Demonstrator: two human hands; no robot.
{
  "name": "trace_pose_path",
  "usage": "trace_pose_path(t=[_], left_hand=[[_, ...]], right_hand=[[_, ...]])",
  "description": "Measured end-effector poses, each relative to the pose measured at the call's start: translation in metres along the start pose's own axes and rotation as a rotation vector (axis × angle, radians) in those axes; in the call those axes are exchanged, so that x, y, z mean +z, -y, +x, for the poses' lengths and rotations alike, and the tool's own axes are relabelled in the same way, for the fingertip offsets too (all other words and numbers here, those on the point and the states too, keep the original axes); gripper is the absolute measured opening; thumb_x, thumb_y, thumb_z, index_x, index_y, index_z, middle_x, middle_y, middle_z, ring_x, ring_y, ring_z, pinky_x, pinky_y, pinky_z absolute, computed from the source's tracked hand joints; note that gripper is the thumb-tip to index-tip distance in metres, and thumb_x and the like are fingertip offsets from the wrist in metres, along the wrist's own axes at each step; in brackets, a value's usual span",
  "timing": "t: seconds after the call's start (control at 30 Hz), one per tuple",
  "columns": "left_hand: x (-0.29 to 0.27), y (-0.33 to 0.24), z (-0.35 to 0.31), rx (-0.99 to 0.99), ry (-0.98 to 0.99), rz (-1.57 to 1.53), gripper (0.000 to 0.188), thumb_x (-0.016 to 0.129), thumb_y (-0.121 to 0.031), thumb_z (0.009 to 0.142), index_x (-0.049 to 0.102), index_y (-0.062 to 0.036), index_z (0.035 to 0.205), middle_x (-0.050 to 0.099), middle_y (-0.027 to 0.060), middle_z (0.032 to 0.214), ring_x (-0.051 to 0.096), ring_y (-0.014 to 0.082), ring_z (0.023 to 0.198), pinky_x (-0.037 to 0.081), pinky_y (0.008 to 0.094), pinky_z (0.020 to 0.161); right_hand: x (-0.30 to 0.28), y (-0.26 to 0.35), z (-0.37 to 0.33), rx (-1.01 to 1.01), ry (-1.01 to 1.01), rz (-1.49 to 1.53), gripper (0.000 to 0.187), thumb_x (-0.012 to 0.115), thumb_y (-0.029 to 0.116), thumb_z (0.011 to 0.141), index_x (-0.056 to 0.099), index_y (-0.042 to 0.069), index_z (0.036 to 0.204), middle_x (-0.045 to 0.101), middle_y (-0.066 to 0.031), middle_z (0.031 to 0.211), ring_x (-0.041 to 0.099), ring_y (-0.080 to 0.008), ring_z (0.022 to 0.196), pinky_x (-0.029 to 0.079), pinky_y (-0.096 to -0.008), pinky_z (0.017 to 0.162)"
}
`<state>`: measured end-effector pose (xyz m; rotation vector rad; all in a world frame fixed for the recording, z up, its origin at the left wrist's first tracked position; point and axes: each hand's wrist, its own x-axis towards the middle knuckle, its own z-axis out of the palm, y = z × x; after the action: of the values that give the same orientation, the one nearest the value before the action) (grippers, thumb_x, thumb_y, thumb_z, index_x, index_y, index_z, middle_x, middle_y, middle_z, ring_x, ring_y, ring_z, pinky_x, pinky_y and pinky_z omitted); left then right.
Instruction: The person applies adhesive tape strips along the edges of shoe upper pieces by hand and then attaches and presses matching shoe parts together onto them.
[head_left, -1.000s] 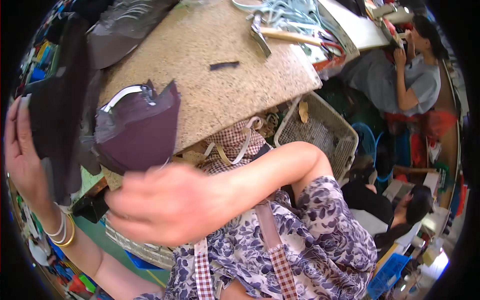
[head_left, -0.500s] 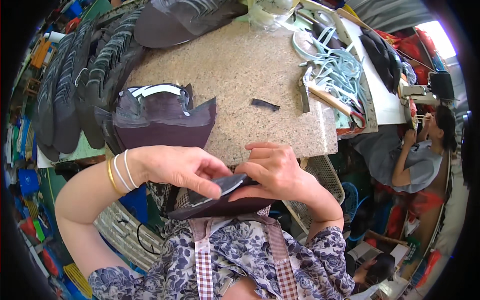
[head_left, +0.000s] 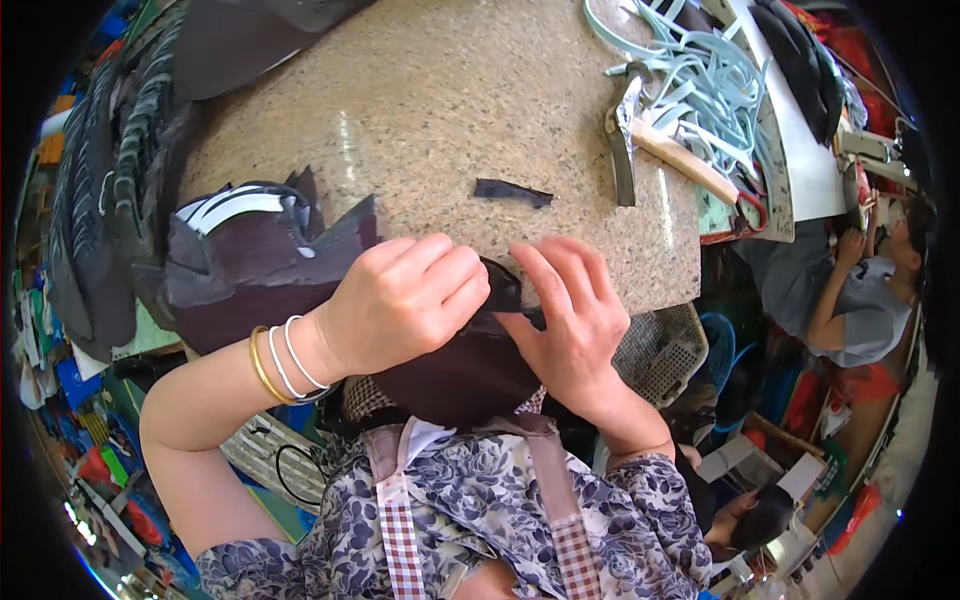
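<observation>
A dark maroon-black sheet-material piece (head_left: 450, 380) lies in my lap, its far edge raised against the table's near edge. My left hand (head_left: 415, 300) is closed at the upper rim of this piece, its fingertips curled and partly hidden. On the other side of the rim, my right hand (head_left: 575, 315) has its fingers stretched and its thumb apart, with the thumb at the piece's edge. Left of my hands, a similar dark cut piece (head_left: 240, 290) with a white curved strip (head_left: 235, 207) rests on the table. A small black scrap (head_left: 513, 192) lies beyond my hands.
The speckled stone tabletop (head_left: 420, 110) carries a hammer (head_left: 680, 155) and pale blue straps (head_left: 700, 85) at right. Stacked dark pieces (head_left: 100, 200) line the left. A plastic basket (head_left: 665, 355) stands below the table's right corner. Another person (head_left: 870, 300) sits at far right.
My left hand has moved up and closed at the piece's rim. The right fingers have spread. The piece has turned, with its broad face now showing. The view has shifted too.
</observation>
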<state>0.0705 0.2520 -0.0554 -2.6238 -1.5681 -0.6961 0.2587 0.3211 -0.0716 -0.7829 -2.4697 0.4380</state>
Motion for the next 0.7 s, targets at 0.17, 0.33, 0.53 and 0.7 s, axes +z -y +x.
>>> trace_pose_path(t=[0.17, 0.33, 0.53, 0.7], left_hand=[[-0.005, 0.001, 0.011, -0.254, 0.069, -0.138, 0.026, 0.065, -0.005, 0.068, 0.065, 0.0002, 0.093, 0.058, 0.0091, 0.082, 0.06, 0.0253, 0.078, 0.051, 0.0341, 0.064], [-0.005, 0.007, -0.009, -0.363, 0.034, -0.287, 0.034, 0.062, -0.002, 0.065, 0.068, 0.0018, 0.098, 0.064, 0.0119, 0.095, 0.061, 0.0278, 0.082, 0.052, 0.0348, 0.069], [-0.006, 0.006, -0.014, -0.239, 0.052, -0.145, 0.041, 0.061, -0.006, 0.06, 0.068, 0.0035, 0.098, 0.065, 0.0123, 0.097, 0.06, 0.0257, 0.08, 0.051, 0.0348, 0.067], [-0.005, -0.001, -0.016, -0.195, 0.088, -0.055, 0.042, 0.061, -0.007, 0.061, 0.066, 0.0072, 0.1, 0.065, 0.0156, 0.101, 0.059, 0.027, 0.081, 0.051, 0.0357, 0.067]], right_hand=[[0.009, -0.028, -0.003, -0.132, 0.011, 0.179, 0.049, 0.061, 0.0, 0.054, 0.069, 0.007, 0.102, 0.063, -0.0021, 0.1, 0.059, -0.018, 0.07, 0.05, -0.0286, 0.054], [0.007, -0.037, 0.002, -0.285, 0.034, 0.17, 0.042, 0.06, 0.01, 0.056, 0.072, 0.002, 0.095, 0.068, -0.0066, 0.107, 0.058, -0.0139, 0.067, 0.047, -0.0244, 0.049], [0.003, -0.044, 0.01, -0.382, 0.055, 0.113, 0.043, 0.058, 0.014, 0.054, 0.072, 0.003, 0.093, 0.069, -0.0068, 0.107, 0.06, -0.0139, 0.073, 0.047, -0.0227, 0.053], [-0.013, -0.039, 0.018, -0.447, 0.188, -0.002, 0.04, 0.059, 0.012, 0.056, 0.072, 0.001, 0.092, 0.069, -0.0077, 0.107, 0.06, -0.0137, 0.078, 0.047, -0.0213, 0.058]])
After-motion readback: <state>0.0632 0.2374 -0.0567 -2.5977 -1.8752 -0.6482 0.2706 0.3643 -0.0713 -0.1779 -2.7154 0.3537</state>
